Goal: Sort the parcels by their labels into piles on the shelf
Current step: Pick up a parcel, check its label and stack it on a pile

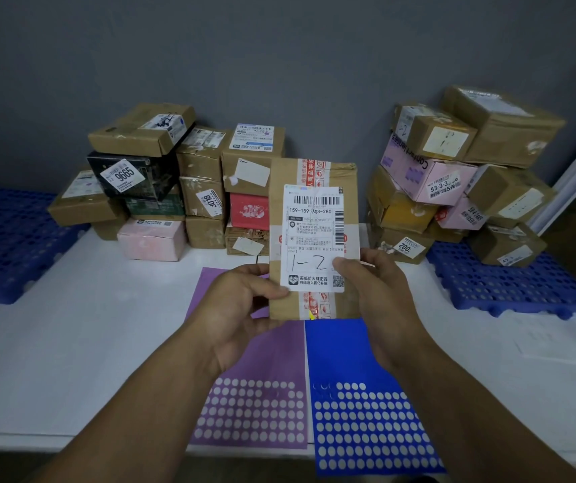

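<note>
A flat brown cardboard parcel (347, 190) is held upright in the middle of the view, its white label marked "1-2" in black pen facing me. My left hand (241, 308) grips its lower left edge with the thumb on the label. My right hand (373, 291) grips the lower right edge, thumb on the label too. A stack of parcels (161, 183) stands at the back left of the white shelf (87, 336). Another heap of parcels (460, 176) stands at the back right.
A purple sticker sheet (255, 413) and a blue sticker sheet (366, 423) lie flat on the shelf under my hands. Blue perforated pallets sit at the left (4, 245) and right (509, 284). A grey wall closes the back.
</note>
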